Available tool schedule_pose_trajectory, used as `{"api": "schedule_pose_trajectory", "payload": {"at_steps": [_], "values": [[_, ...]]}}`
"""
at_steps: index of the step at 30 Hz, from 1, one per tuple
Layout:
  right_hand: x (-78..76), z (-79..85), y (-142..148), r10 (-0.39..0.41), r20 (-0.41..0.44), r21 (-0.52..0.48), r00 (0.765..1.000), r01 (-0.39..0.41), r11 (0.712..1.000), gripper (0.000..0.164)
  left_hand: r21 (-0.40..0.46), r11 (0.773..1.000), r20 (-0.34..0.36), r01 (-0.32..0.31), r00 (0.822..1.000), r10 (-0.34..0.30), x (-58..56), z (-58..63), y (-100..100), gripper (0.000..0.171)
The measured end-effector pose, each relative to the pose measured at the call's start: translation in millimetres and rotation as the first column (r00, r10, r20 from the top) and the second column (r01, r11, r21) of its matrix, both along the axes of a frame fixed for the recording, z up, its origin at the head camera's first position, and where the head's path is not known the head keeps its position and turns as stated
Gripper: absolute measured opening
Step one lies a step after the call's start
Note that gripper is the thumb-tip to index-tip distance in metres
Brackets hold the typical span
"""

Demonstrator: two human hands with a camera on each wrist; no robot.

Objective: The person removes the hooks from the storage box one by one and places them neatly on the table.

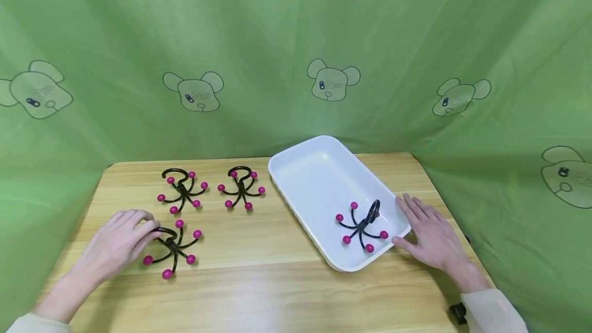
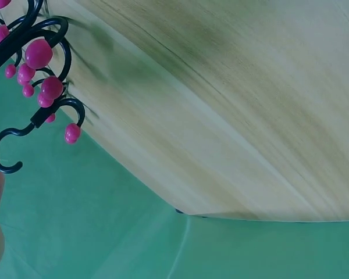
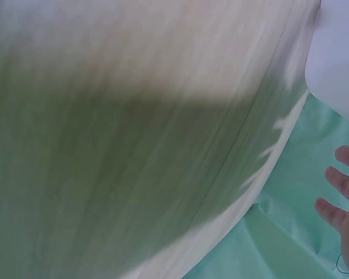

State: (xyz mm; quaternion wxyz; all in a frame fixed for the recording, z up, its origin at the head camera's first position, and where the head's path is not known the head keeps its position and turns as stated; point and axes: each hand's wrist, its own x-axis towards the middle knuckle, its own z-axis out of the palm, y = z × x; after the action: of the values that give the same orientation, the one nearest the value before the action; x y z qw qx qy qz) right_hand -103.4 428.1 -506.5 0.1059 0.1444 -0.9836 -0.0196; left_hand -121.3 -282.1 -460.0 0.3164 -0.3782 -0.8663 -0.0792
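My left hand (image 1: 115,240) pinches the curved top of a black multi-arm hanging hook (image 1: 173,245) with pink ball tips, at the table's left; its fingertips also show at that curve in the left wrist view. Farther back stand two more such hooks, a left one (image 1: 182,193) and a right one (image 1: 241,189). Another hook (image 1: 363,225) sits inside the near end of a white tray (image 1: 300,215). My right hand (image 1: 432,233) rests against the tray's near right corner, its fingers straight and holding nothing.
The wooden table (image 1: 240,292) bears all of this. Green curtains (image 1: 277,40) printed with bear faces close it in at the back and sides. A small black object (image 1: 458,313) shows by the right sleeve. The tray lies at a slant on the right.
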Motion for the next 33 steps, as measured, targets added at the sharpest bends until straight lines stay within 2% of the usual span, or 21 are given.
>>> {"api": "schedule_pose_trajectory", "payload": {"at_steps": [19,27,33], "values": [[-0.5,-1.3,1.9,0.017,-0.013,-0.003,1.0,-0.017,1.0,0.108,0.002,1.0,0.011,-0.013,1.0,0.013,2.2,1.0,-1.2,0.064],[0.1,2.3,-0.5,0.0,0.003,-0.007,1.0,0.0,1.0,0.108,0.012,0.999,0.122,-0.052,0.991,0.05,7.5,6.6,-2.1,0.064],[0.4,2.3,-1.1,-0.002,0.001,-0.006,1.0,0.002,1.0,0.109,0.026,0.998,0.155,-0.059,0.986,0.055,10.3,17.7,3.1,0.065]]}}
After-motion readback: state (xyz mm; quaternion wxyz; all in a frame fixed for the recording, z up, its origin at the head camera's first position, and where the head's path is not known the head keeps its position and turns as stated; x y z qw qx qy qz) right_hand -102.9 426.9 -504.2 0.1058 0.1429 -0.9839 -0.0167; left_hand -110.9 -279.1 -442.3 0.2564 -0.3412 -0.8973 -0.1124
